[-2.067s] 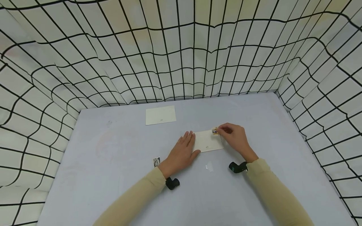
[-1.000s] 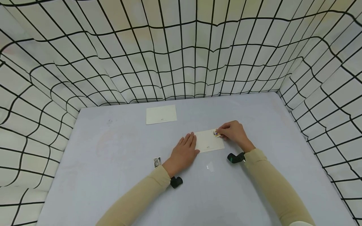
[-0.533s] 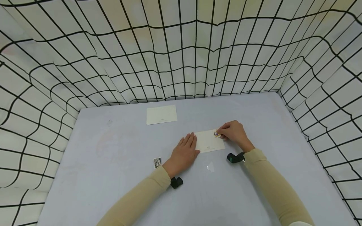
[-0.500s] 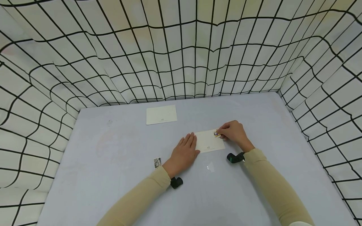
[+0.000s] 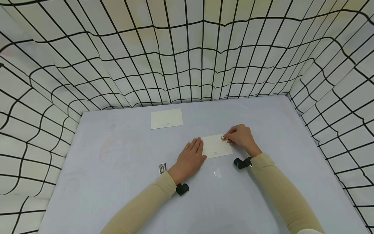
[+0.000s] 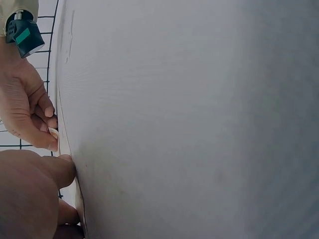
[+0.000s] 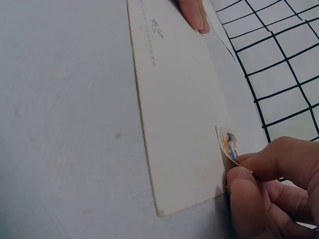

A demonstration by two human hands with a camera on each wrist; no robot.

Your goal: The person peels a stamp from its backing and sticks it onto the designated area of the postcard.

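A cream envelope [image 5: 214, 147] lies flat on the table, a small printed mark near its lower edge. My left hand [image 5: 189, 159] rests on its left end with fingers straight. At the upper right corner my right hand [image 5: 242, 138] pinches a colourful postage stamp [image 7: 229, 144] between thumb and index finger. In the right wrist view the stamp bends up, its left edge near or on the envelope; whether it sticks there I cannot tell. The left wrist view shows mostly table, with the envelope's edge under my left fingers.
Another cream envelope [image 5: 167, 119] lies near the back edge of the table [image 5: 117, 195]. A black-and-white stamp [image 5: 162, 168] sits beside my left forearm. A small clear scrap [image 5: 217, 173] lies in front of the envelope. Black netting [image 5: 187, 61] over white walls surrounds the table.
Since two seconds ago my right hand has brought the stamp slightly down and right at the envelope's corner. Over the last half second almost nothing moves; my left hand stays in place.
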